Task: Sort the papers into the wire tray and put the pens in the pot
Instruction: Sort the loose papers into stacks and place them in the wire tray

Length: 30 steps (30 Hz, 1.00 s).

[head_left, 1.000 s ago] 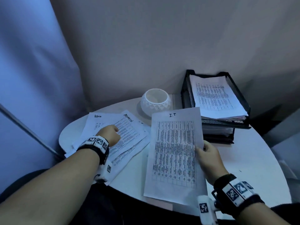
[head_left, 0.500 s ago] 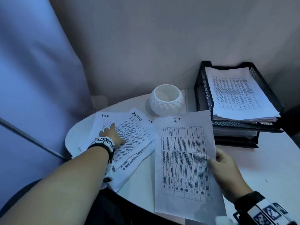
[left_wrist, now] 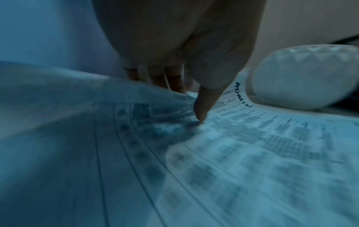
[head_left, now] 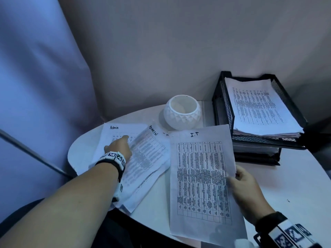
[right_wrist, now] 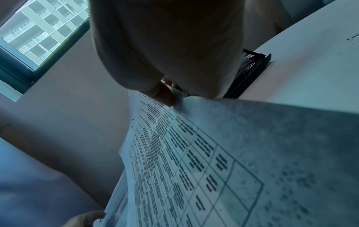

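My right hand point(head_left: 232, 178) pinches the right edge of a printed sheet headed I.T point(head_left: 200, 176), held just above the round white table point(head_left: 286, 185); the right wrist view shows the thumb point(right_wrist: 165, 95) on top of that sheet point(right_wrist: 194, 153). My left hand point(head_left: 125, 140) is on the loose pile at the left. Its thumb point(left_wrist: 202, 113) presses on the top ADMIN sheet point(left_wrist: 252, 153) and its fingers are tucked under that sheet's raised left edge. A black two-tier wire tray point(head_left: 225, 104) with a paper stack stands at the back right. The white faceted pot point(head_left: 182, 113) looks empty. No pens are visible.
Another sheet headed Admin point(head_left: 114, 133) lies under the left pile, which overhangs the table's near edge. A wall runs close behind the pot and tray. A blue curtain point(head_left: 35, 86) hangs at the left. Bare tabletop shows in front of the tray.
My left hand has uncurled and reached forward over the pile, slipping its fingers under the top ADMIN sheet, whose left edge now lifts. The right hand keeps hold of the I.T sheet.
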Available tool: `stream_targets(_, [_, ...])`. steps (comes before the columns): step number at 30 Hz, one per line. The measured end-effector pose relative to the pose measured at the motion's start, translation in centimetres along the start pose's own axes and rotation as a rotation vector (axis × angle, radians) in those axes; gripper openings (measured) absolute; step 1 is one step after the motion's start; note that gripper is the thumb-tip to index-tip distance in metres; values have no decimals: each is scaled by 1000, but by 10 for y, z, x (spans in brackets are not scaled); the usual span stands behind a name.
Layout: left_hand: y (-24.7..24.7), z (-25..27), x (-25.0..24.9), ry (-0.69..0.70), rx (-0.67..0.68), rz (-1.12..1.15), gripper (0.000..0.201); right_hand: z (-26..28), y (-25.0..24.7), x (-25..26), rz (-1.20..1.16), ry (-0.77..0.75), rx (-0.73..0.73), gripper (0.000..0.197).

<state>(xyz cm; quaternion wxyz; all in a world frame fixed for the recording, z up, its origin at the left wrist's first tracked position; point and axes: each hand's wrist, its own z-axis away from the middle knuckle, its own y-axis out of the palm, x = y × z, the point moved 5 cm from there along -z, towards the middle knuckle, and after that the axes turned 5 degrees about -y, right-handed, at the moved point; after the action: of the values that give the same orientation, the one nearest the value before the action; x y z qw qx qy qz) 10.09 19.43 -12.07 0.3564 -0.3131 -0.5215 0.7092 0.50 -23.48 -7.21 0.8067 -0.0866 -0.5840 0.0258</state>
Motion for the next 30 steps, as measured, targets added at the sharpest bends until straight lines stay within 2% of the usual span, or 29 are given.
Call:
stream_targets(2, [-3,8,-4,37,-7,32,32,2,-2,0,1,-2,-1,18])
stream_targets(5, [-15,21,-4,52,23,84,18,7,-6,1,-8,-11,-4,20])
stream_targets(8, [-38,33,-7,73,34,144,17,11,-13,2,-8,-17,-38,26])
stream_targets(11, [-76,44,-11,117,24,248,19,18,-23,5,-38,2,-92,22])
stream_targets(15, [-129,69,-6,186,-25,472,13,29,-35,10,-103,46,-149,22])
stream_targets(18, [-144,102,-4,246,-11,681,26,35,-36,14,-148,60,-162,30])
stream_targets(21, [-123,125,-18,236,98,785,17,40,-31,19,-214,70,-134,44])
stream_targets(24, [-92,146,-45,267,152,728,18,52,-18,31,-300,54,-75,53])
stream_targets(26, [-71,162,-64,294,191,697,23,59,-11,33,-360,57,-56,49])
stream_targets(28, [-50,175,-82,303,259,739,18,64,-6,33,-426,80,-51,33])
stream_targets(30, [-35,185,-94,292,302,803,14,69,-5,30,-469,114,-38,45])
